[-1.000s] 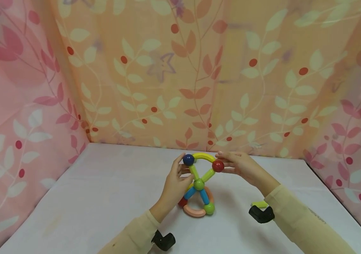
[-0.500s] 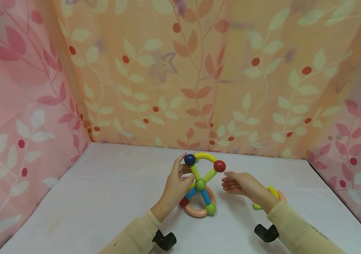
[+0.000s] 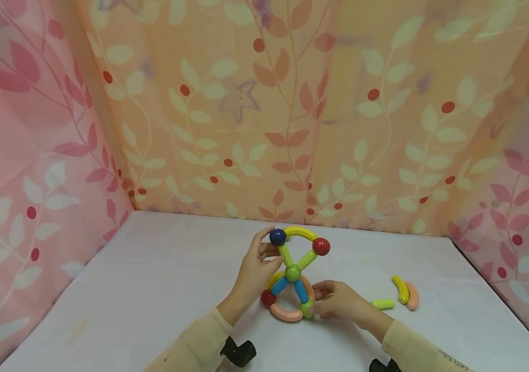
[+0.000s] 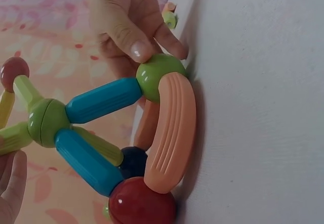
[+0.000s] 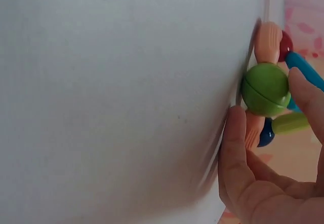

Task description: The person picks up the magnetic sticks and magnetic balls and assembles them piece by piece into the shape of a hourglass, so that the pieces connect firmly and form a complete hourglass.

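Note:
A figure of magnetic balls and sticks stands upright on the table, its middle a green ball [image 3: 293,273]. On top, a curved yellow stick [image 3: 299,231] joins a dark blue ball [image 3: 277,237] to a red ball [image 3: 321,246]. Two blue sticks [image 4: 104,100] run down to the base of curved peach sticks [image 4: 172,133]. My left hand [image 3: 256,271] holds the upper left part, fingers by the dark blue ball and a lime stick. With thumb and fingers, my right hand [image 3: 342,306] pinches the base's right green ball [image 5: 266,89]. Part of the base's far side is hidden.
Right of my right hand lie a loose lime stick [image 3: 382,304], a curved yellow stick [image 3: 400,289] and a curved peach stick [image 3: 412,296]. Floral cloth [image 3: 227,129] hangs behind and beside the white table [image 3: 152,289].
My right hand has left the red ball at the top and come down to the green ball at the base. My left hand stays at the upper left of the figure.

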The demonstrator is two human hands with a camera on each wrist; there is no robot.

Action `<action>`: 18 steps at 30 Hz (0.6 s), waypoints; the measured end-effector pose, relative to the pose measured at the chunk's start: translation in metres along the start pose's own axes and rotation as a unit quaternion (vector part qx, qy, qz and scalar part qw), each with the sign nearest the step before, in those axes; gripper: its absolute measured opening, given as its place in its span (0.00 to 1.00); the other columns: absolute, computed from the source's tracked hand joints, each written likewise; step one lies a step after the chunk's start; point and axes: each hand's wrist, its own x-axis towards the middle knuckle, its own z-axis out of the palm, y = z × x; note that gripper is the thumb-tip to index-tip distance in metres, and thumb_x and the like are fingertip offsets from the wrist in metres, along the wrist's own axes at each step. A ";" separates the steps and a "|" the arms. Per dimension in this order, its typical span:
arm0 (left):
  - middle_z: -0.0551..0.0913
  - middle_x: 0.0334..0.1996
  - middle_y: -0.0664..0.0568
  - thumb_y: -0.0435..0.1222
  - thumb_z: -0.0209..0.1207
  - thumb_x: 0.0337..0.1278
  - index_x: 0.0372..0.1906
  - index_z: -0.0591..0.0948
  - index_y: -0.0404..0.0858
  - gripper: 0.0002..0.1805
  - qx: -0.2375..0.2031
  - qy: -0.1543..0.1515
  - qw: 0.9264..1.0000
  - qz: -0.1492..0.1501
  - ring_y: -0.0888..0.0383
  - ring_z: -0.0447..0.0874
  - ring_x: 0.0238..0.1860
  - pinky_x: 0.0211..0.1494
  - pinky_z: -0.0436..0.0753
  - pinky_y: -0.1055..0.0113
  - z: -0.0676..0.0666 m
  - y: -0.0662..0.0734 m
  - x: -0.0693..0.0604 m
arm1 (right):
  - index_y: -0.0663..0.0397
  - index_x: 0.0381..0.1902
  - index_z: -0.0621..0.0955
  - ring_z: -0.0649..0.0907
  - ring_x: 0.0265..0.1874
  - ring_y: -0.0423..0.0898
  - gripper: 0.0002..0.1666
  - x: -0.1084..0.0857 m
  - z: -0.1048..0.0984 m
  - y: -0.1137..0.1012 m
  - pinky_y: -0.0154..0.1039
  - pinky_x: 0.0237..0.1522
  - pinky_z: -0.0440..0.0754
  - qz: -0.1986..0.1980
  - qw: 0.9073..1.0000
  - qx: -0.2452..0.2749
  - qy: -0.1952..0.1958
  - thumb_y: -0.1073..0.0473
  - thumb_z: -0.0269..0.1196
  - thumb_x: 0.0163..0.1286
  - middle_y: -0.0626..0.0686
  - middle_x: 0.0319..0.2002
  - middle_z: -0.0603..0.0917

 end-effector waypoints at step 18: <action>0.84 0.50 0.42 0.31 0.63 0.60 0.72 0.63 0.47 0.37 0.001 0.008 1.000 -0.001 0.49 0.83 0.51 0.54 0.85 0.58 -0.010 0.010 0.001 | 0.63 0.59 0.79 0.84 0.39 0.43 0.35 0.014 -0.007 -0.003 0.42 0.45 0.88 -0.010 0.999 -0.033 0.005 0.61 0.76 0.52 0.55 0.50 0.85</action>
